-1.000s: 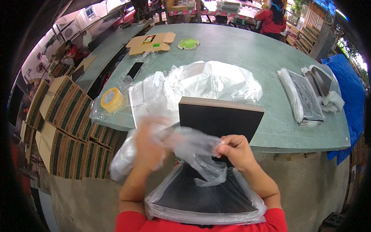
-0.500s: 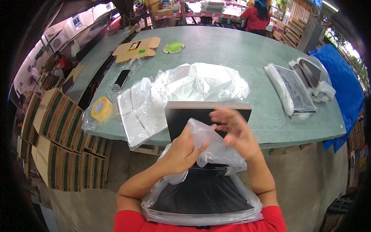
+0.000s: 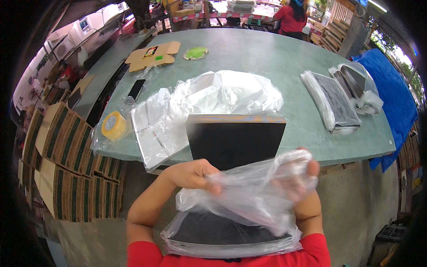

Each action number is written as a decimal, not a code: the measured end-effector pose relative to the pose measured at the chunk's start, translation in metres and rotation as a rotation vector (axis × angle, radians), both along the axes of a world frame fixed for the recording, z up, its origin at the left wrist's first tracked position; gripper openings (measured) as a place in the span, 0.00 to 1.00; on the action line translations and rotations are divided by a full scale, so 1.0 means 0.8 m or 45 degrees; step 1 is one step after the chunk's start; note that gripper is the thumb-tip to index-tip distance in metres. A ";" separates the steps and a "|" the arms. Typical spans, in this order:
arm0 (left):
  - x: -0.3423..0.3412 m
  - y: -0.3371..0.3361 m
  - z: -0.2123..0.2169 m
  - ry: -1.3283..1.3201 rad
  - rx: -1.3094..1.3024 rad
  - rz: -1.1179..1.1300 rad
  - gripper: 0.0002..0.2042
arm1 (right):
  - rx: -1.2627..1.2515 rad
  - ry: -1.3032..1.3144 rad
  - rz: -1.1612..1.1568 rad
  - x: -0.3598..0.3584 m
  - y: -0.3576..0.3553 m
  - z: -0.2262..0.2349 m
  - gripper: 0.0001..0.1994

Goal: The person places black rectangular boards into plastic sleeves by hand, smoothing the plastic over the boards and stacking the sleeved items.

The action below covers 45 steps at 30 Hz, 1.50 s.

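Observation:
My left hand (image 3: 198, 175) pinches one side of a clear plastic bag (image 3: 242, 191), thumb against the film. Behind or inside the bag's other side is my right hand (image 3: 297, 180), blurred by motion and partly covered by film, so its fingers are hard to make out. The bag stretches between both hands. Below it, against my body, lies a stack of black sheets in clear plastic sleeves (image 3: 209, 231). In front of my hands, a stack of black boards (image 3: 235, 140) stands at the table's near edge, light layered edges on top.
On the green table (image 3: 267, 49) lie crumpled clear plastic (image 3: 231, 91), packed white sleeves (image 3: 158, 129), yellow tape (image 3: 114, 125), a black phone (image 3: 137, 89), flattened cardboard (image 3: 153, 55) and bagged black sheets (image 3: 331, 100). Cartons (image 3: 73, 142) stand left; a person (image 3: 291, 20) is beyond.
The bag has been spread wider between my hands. My right hand, open before, has moved right and down into or behind the film. My left hand has moved slightly left and down.

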<state>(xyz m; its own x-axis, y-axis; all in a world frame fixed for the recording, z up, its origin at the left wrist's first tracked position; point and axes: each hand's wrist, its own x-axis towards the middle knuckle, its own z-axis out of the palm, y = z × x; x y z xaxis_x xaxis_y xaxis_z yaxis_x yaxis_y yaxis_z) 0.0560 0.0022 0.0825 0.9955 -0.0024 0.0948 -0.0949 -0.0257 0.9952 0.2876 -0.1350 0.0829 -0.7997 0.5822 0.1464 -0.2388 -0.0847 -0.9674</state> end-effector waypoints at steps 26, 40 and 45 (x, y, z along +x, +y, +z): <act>-0.052 0.070 -0.042 0.092 1.477 1.959 0.20 | 1.302 -1.345 -2.024 0.001 0.004 -0.024 0.23; -0.091 0.016 -0.022 -0.018 0.159 0.846 0.19 | -0.197 -0.188 -1.320 0.071 -0.080 -0.017 0.15; -0.115 -0.005 -0.190 0.554 -1.008 0.388 0.16 | -1.012 0.120 -1.008 0.059 -0.102 -0.210 0.08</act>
